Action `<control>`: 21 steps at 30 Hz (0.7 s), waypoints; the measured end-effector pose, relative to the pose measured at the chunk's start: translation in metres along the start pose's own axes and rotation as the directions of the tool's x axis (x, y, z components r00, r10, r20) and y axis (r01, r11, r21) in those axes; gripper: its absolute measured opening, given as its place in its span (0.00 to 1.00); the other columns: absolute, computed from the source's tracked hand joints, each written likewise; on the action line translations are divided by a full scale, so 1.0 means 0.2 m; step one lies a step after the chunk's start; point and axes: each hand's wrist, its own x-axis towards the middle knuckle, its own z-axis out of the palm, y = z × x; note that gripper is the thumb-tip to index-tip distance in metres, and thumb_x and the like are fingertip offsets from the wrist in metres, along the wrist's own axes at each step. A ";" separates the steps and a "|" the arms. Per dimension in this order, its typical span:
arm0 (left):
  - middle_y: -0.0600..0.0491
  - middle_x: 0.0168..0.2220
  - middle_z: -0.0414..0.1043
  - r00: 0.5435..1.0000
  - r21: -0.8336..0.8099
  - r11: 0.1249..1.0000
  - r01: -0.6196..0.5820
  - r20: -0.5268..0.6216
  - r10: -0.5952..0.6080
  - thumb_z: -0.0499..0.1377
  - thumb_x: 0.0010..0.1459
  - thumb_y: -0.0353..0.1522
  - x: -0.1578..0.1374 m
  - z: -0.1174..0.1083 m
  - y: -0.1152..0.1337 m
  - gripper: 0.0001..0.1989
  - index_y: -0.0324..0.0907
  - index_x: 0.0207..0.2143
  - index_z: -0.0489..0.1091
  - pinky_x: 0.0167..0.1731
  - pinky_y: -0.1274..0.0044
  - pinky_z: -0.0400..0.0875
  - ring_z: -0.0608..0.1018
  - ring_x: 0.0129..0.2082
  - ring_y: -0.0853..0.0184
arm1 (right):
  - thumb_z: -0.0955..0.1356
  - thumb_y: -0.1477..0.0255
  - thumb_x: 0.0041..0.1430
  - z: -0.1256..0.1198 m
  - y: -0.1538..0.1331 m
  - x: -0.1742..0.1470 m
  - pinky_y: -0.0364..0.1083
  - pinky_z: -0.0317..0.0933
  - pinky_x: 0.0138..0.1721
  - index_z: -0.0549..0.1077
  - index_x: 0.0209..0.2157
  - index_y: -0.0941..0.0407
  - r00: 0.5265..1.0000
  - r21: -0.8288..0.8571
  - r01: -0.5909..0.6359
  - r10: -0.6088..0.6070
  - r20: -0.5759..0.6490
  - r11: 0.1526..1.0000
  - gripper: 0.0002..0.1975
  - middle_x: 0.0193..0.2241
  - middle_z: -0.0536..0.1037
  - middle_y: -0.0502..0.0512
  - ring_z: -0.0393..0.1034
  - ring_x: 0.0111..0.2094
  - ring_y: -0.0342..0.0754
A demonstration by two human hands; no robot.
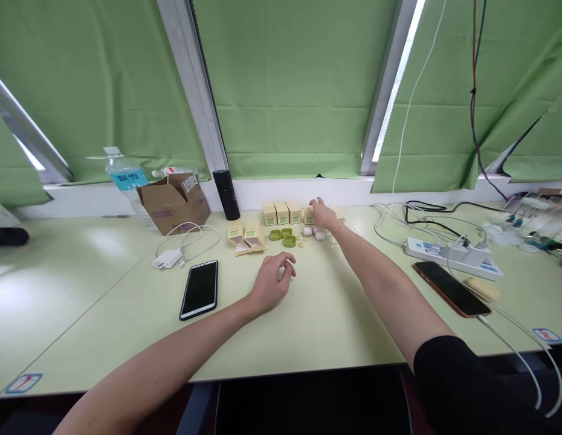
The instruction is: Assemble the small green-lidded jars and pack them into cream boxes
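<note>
My left hand (272, 282) rests on the table, fingers loosely curled and apart from the thumb, holding nothing. At the back, my right hand (324, 215) reaches to a small beige box (309, 216) at the right end of a row; its fingers are around the box's top, and their far side is hidden. The other small boxes (281, 212) of that row stand upright beside it. In front lie several green oval cases (287, 236), small yellow pieces (301, 244) and white-pink pieces (313, 232). Two opened boxes (247, 237) lie to the left.
At left are a phone (199, 290), a white charger (167, 258), a cardboard carton (174, 204), a water bottle (127, 175) and a black cylinder (226, 194). At right are a power strip (453, 258), another phone (451, 289) and loose cables (421, 220).
</note>
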 end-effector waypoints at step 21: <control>0.57 0.29 0.80 0.999 0.001 0.999 -0.048 0.019 0.047 0.50 0.61 0.24 0.01 0.03 0.01 0.11 0.47 0.40 0.67 0.47 0.66 0.69 0.79 0.38 0.61 | 0.70 0.63 0.69 0.12 -0.08 0.07 0.57 0.73 0.51 0.71 0.57 0.57 0.989 0.106 -0.003 -0.013 0.145 0.994 0.19 0.55 0.74 0.60 0.74 0.51 0.53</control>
